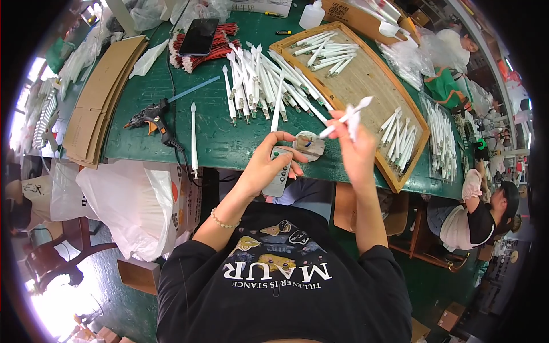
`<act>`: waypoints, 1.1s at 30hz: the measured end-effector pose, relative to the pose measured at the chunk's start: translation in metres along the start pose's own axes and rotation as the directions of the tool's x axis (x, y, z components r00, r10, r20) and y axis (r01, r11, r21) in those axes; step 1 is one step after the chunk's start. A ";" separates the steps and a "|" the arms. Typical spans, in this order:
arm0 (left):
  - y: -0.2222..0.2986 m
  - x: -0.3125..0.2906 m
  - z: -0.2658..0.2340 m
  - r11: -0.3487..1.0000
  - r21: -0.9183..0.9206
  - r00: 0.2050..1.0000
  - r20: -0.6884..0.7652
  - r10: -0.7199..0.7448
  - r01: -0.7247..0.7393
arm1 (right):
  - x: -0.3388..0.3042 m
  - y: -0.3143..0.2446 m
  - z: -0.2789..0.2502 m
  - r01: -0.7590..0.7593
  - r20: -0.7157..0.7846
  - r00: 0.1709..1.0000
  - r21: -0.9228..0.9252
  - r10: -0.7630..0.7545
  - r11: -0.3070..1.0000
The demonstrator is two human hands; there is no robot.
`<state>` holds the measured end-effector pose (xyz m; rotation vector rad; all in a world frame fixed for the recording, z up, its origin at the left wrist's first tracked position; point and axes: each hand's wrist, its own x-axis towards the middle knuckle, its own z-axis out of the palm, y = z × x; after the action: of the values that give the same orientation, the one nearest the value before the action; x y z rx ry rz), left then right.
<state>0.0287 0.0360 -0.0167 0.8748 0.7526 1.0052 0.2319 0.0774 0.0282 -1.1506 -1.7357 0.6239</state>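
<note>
Head view: left hand (269, 163) grips grey remote (276, 186)

Right hand (354, 147) pinches at least one white candle-shaped stick (361, 104) above the green table (223, 143), near a small round pad (312, 151). More sticks (254, 86) lie heaped beyond the hands and in a wooden tray (366, 86).

black shirt (283, 280): white lettering, upside down | cardboard box (360, 22): dark QR code, digits beneath
</note>
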 end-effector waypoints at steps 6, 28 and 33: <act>0.003 -0.001 -0.002 1.000 -0.008 0.999 0.039 -0.001 0.002 | 0.024 0.039 -0.114 -0.391 -0.283 0.904 -0.248 0.320 0.886; 0.003 0.000 0.000 1.000 0.015 0.999 0.031 0.012 -0.012 | 0.006 -0.005 -0.013 -0.052 -0.120 0.991 0.093 0.063 0.994; 0.004 -0.001 0.000 1.000 0.016 1.000 0.026 0.003 -0.003 | 0.007 -0.007 -0.007 0.012 -0.145 0.989 -0.020 -0.015 1.000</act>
<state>0.0269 0.0367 -0.0128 0.9015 0.7389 0.9901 0.2341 0.0806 0.0394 -1.1676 -1.6276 0.5039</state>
